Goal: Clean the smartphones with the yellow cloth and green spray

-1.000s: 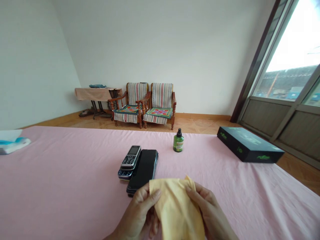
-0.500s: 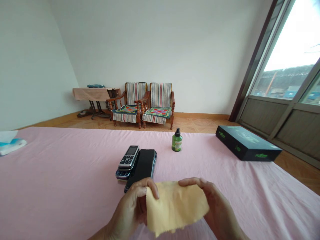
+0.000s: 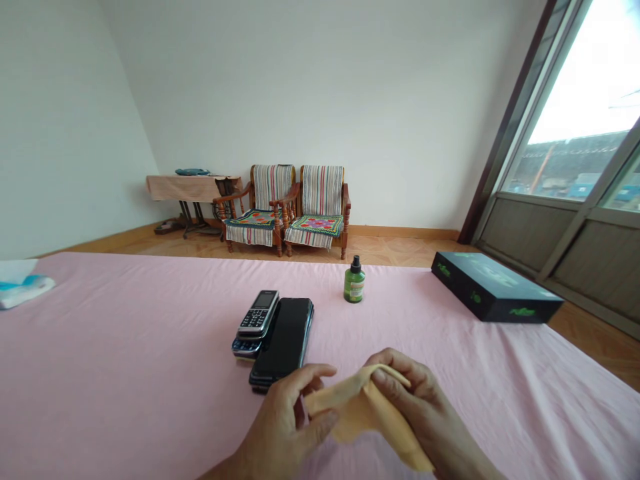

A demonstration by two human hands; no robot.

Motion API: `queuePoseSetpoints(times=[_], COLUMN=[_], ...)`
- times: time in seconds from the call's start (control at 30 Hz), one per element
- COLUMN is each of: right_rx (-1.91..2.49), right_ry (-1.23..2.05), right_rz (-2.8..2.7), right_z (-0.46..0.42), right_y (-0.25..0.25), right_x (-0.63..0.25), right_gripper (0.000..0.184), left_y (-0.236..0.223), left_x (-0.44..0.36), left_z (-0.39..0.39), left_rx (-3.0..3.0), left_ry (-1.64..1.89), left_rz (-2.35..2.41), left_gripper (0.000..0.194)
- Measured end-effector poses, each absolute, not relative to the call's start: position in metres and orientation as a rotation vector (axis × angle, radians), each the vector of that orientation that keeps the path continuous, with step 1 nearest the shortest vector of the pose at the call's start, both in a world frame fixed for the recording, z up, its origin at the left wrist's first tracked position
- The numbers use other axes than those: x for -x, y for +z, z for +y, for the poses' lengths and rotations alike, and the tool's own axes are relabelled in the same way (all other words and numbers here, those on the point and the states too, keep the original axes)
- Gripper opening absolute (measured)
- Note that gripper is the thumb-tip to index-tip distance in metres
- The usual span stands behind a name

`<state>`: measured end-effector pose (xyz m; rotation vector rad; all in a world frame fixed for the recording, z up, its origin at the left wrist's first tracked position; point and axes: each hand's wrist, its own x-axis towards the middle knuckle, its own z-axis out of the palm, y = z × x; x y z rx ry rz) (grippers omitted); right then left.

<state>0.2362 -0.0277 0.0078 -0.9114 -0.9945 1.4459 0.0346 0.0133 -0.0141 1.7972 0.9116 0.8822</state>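
The yellow cloth [image 3: 357, 415] has folded over, leaving less of it flat; my right hand [image 3: 433, 407] pinches its top. My left hand [image 3: 280, 421] curls around its other end, gripping or not, I can't tell.

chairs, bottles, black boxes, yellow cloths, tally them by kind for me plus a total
wooden chairs: 2
green bottle: 1
black box: 1
yellow cloth: 1
total: 5
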Motion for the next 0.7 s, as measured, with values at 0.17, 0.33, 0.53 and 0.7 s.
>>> queuePoseSetpoints(times=[0.17, 0.33, 0.53, 0.7], right_rx=[0.877, 0.967, 1.219, 1.459], right_ry=[1.602, 1.533, 1.126, 0.649], right_rz=[-1.075, -1.117, -1.303, -1.295], right_z=[-0.036, -0.03, -0.022, 0.011], right_y=[0.013, 0.001, -0.009, -0.016], right_x=[-0.234, -0.227, -0.228, -0.252], right_gripper=[0.031, 0.038, 0.045, 0.042], left_y=[-0.008, -0.007, -0.021, -0.03], left_x=[-0.034, -0.042, -0.044, -0.042], left_z=[0.002, -0.004, 0.003, 0.007], left_rx=[-1.979, -1.613, -1.286, -1.207], left_ry=[1.036, 0.815, 0.819, 0.829], left_rz=[0.64, 0.711, 0.818, 0.849], left_gripper=[0.049, 0.037, 0.041, 0.045])
